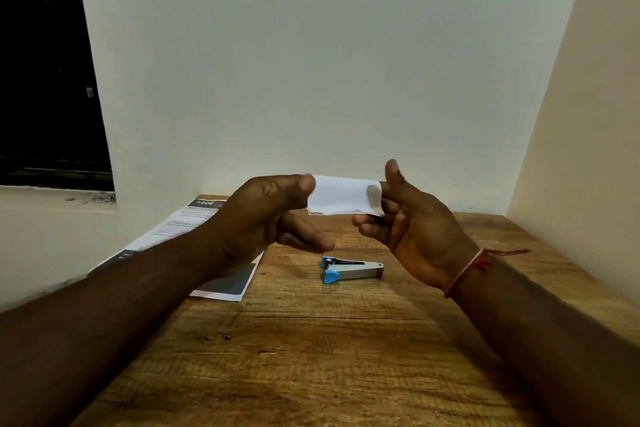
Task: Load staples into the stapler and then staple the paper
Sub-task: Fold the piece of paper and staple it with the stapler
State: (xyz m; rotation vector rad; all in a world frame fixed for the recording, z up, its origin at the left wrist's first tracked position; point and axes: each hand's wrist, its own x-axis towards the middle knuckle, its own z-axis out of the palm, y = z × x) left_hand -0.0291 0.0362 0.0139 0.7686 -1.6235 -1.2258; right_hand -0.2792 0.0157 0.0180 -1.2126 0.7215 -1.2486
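Observation:
A small folded white paper (341, 196) is held up above the table between both hands. My left hand (266, 215) pinches its left edge with thumb and forefinger. Its right edge is pinched by my right hand (403, 218), thumb raised behind the paper. Below them a small stapler (351, 269) with a silver body and blue ends lies on its side on the wooden table (311, 357), untouched by either hand. No staples are visible.
A printed leaflet (221, 282) with dark bands lies on the table's left side, partly under my left forearm. White walls close in behind and on the right. A dark window opening (45, 80) is at the upper left.

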